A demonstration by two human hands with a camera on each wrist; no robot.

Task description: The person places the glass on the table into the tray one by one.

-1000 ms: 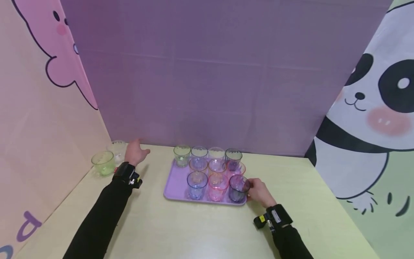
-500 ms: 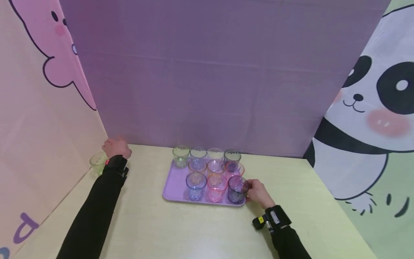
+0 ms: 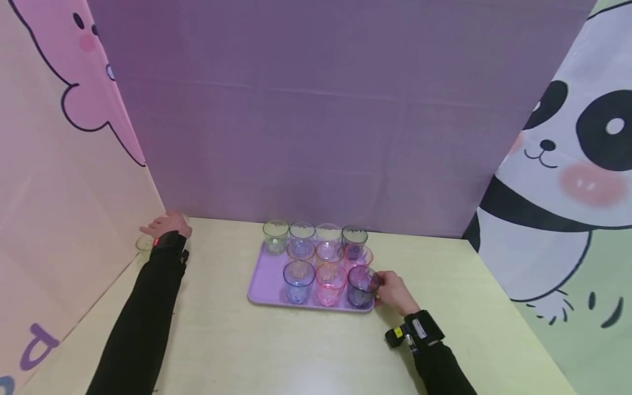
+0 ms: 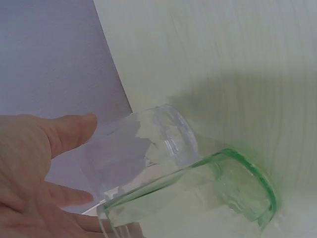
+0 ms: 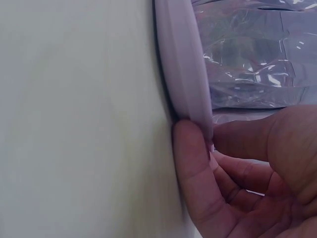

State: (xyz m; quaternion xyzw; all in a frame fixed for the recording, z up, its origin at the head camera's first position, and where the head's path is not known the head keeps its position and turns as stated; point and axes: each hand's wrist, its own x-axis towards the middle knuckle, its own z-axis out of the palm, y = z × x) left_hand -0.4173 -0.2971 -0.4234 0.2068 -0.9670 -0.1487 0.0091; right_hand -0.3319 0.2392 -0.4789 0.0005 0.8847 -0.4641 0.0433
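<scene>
At the far left corner of the table, my left hand [image 3: 170, 223] reaches over a clear glass [image 4: 171, 136], mostly hidden by the hand in the head view. The left wrist view has its thumb and fingers apart at either side of the glass's mouth. A green-tinted glass [image 4: 245, 186] stands close beside it, near the fingers. My right hand [image 3: 396, 292] pinches the rim of a purple tray [image 3: 266, 280] at its right front corner, thumb above and a finger below. Nearest that hand on the tray is a dark-tinted glass [image 3: 362, 288].
Several glasses stand in rows on the tray, including a blue one [image 3: 298, 285], a pink one [image 3: 329, 285] and a pale green one [image 3: 276, 238] at the back left. A purple backdrop [image 3: 316, 137] borders the table's [image 3: 276, 351] far edge, with printed side panels left and right.
My left hand has moved left, from beside the clear glass to over it, covering it in the head view. The right hand stays at the tray's corner.
</scene>
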